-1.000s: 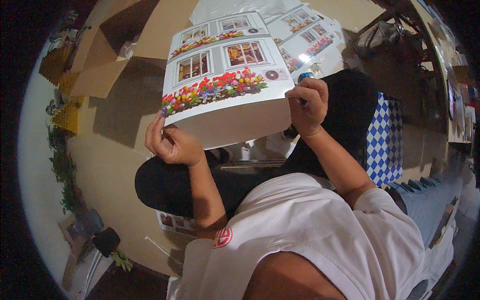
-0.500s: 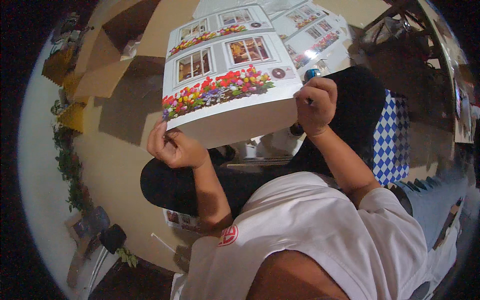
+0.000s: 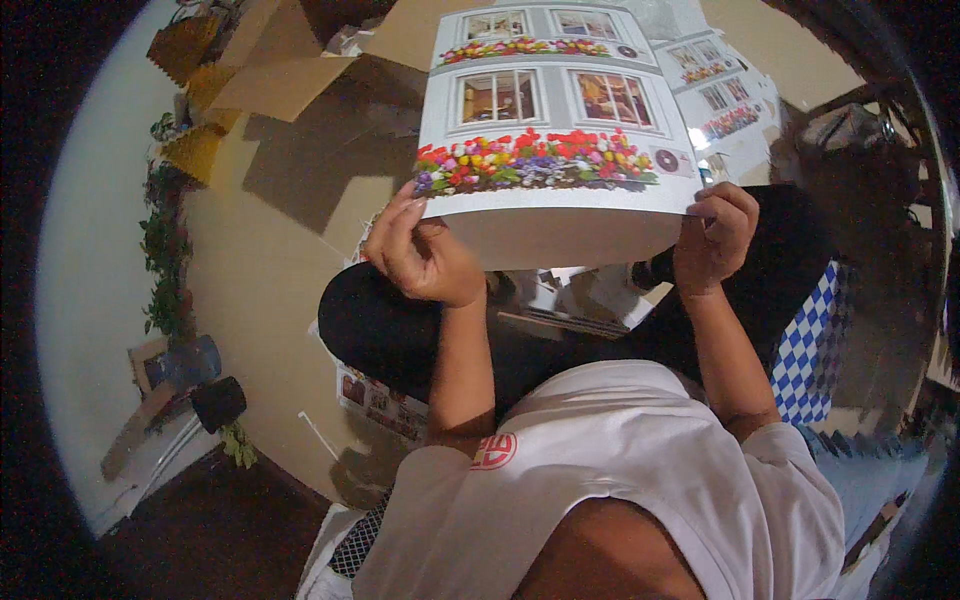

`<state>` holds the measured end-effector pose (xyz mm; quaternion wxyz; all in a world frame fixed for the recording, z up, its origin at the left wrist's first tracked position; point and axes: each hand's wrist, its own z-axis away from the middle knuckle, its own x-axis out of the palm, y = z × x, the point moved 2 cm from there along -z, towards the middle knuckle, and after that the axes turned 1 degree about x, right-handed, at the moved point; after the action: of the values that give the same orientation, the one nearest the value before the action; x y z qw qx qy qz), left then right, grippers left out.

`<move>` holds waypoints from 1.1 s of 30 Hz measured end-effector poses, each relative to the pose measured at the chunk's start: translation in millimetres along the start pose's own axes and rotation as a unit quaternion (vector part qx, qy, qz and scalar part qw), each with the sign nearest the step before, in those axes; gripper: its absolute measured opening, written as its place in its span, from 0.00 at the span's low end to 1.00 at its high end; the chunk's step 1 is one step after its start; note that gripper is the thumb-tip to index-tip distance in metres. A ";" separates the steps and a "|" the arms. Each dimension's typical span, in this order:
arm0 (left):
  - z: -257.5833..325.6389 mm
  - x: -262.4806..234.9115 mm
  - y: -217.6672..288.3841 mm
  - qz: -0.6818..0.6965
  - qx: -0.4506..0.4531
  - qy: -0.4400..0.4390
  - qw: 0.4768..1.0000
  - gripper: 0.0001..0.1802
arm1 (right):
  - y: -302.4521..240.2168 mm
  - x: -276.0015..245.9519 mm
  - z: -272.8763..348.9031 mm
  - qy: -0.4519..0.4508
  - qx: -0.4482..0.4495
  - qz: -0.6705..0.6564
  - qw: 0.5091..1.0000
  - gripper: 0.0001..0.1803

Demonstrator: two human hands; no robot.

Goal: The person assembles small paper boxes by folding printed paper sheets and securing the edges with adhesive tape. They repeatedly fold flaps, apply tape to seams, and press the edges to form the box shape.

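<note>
A large white printed sheet (image 3: 540,105) is held up in front of me, showing windows with rows of red, yellow and purple flowers beneath them. My left hand (image 3: 425,250) pinches its near left corner between thumb and fingers. At the near right corner, my right hand (image 3: 718,235) is closed on the sheet's edge. The near edge bows between the two hands, and the plain underside shows below it. More printed sheets (image 3: 735,110) with similar windows and flowers lie beyond, to the right.
An open cardboard box (image 3: 285,75) stands at the far left. My crossed legs in black (image 3: 385,315) are under my arms. To the right lies a blue-and-white checked piece (image 3: 808,350). Leafy greenery (image 3: 165,240), a black pot (image 3: 218,403) and a printed sheet (image 3: 385,408) are at left.
The whole view has shifted, so the sheet and both hands appear farther right. The sheet's near edge now looks more level. Both hands still hold its near corners.
</note>
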<state>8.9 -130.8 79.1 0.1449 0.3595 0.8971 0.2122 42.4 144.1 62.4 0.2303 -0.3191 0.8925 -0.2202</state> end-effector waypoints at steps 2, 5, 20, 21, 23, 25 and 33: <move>-0.7 -3.4 0.9 -0.002 0.006 -0.003 1.000 0.05 | -3.1 -0.4 0.2 -0.016 0.007 0.001 1.000 0.14; -3.3 -2.9 9.0 0.012 -0.010 0.000 1.000 0.09 | -4.0 0.3 3.0 -0.013 0.041 -0.034 0.998 0.13; -4.3 34.6 -32.1 -0.053 -0.277 -0.179 0.943 0.09 | 40.0 34.3 -8.0 -0.148 0.320 -0.098 0.931 0.10; -1.6 40.5 -39.0 -0.067 -0.279 -0.202 0.936 0.09 | 45.0 38.8 -8.7 -0.161 0.341 -0.101 0.921 0.11; 3.4 47.4 -46.8 -0.096 -0.285 -0.247 0.921 0.09 | 66.5 46.3 10.0 -0.225 0.377 -0.071 0.896 0.20; 10.4 52.4 -59.1 -0.082 -0.301 -0.276 0.909 0.13 | 81.2 50.9 31.0 -0.256 0.381 -0.045 0.887 0.24; 40.2 31.6 -108.7 0.037 -0.385 -0.246 0.889 0.21 | 71.3 44.2 37.8 -0.349 0.440 -0.002 0.828 0.27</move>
<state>-60.1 -168.2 -12.0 0.4801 0.3492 0.6667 0.4507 -0.6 155.0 -18.2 0.6422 -0.2413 0.5609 -0.4635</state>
